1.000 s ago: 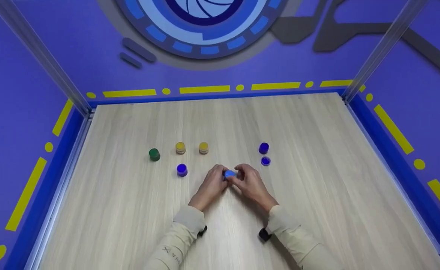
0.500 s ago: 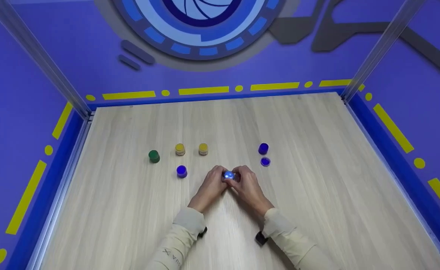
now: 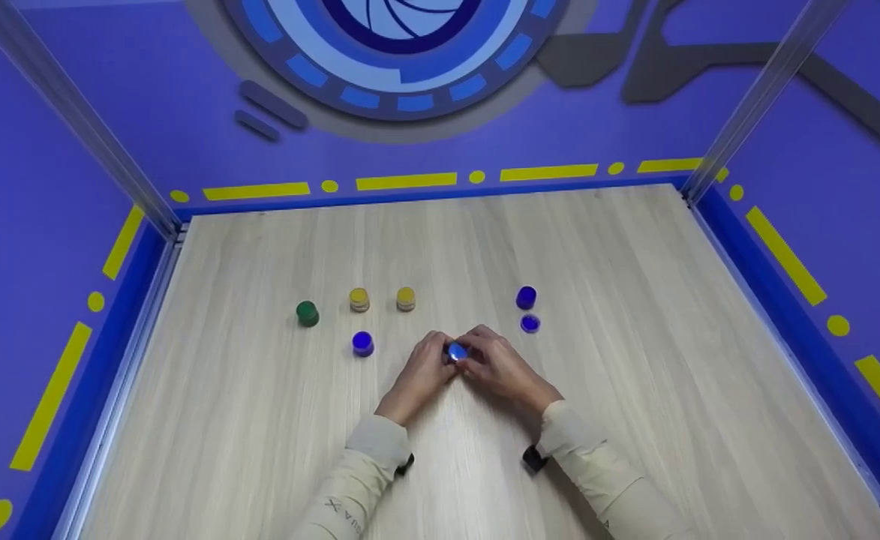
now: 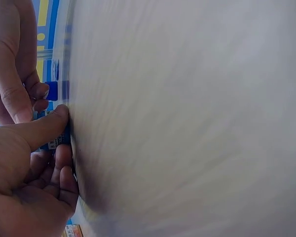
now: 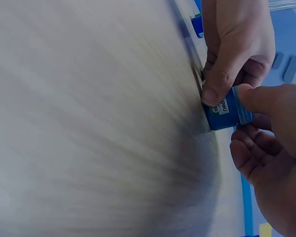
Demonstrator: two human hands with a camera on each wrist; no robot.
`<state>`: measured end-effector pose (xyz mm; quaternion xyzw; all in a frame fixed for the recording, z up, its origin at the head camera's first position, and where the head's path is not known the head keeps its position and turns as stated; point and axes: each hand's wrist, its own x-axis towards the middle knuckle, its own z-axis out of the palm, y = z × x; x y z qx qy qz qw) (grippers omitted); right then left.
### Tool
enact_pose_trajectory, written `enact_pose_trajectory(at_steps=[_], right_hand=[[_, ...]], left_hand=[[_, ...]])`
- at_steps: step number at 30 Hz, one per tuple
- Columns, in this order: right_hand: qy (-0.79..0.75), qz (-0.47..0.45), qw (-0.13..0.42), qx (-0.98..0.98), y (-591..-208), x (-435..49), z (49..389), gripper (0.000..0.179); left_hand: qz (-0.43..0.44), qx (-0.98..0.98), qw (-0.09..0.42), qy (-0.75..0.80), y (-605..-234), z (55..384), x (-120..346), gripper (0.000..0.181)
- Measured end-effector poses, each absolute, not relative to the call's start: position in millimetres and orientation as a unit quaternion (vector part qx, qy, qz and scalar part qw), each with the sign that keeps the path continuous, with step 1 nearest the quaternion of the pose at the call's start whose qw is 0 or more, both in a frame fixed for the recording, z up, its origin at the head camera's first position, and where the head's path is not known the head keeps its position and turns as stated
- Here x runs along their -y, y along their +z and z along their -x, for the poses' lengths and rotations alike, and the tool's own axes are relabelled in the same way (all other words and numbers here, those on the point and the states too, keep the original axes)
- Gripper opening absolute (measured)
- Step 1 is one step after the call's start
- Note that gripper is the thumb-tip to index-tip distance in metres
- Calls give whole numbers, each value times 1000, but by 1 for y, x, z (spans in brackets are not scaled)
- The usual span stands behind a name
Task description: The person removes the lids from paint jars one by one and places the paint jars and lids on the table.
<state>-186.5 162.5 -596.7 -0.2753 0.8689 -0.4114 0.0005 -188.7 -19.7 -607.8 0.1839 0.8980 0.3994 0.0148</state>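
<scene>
A small blue jar (image 3: 457,352) with a printed label is between both hands in the head view, near the middle of the table. My left hand (image 3: 422,369) grips the jar's body, its thumb on the label side in the right wrist view. The right hand (image 3: 505,367) pinches the jar's top end, where the right thumb (image 5: 259,98) presses the lid's edge (image 5: 244,112). Beyond the right hand, a dark blue jar (image 3: 527,297) stands with a flat round blue piece (image 3: 530,323), seemingly a lid, in front of it.
Left of the hands stand another blue jar (image 3: 362,343), a green jar (image 3: 307,313) and two yellow-topped jars, one farther left (image 3: 359,299) and one nearer the middle (image 3: 406,298). Blue panels with yellow marks (image 3: 406,181) enclose the wooden table (image 3: 635,337).
My right hand has drawn in against the jar, then turned outward again with its wrist swung right. The left hand keeps its grip. A bright glint now shows on the jar's top.
</scene>
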Motion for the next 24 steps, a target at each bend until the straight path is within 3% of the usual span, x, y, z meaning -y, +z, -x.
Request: enact_pose_trajectory(at_steps=[7,11,16,24], right_hand=[[-449,244,0,-860,-602,-162,183,34],[-463,191,-31,-865,-602,-158,173,42],[-449,124,-92,-880,-602,-144,161,36],[-433,90,-126,-888,-605,-129,158,28]], left_hand=[[-191,-894,7,406,-609,188,21,29],[-190,-891,14,412,-608,187,21,30],[-186,-896,16,404,-606,187,20,26],[-187,-897,6,400,-608,187,20,31]])
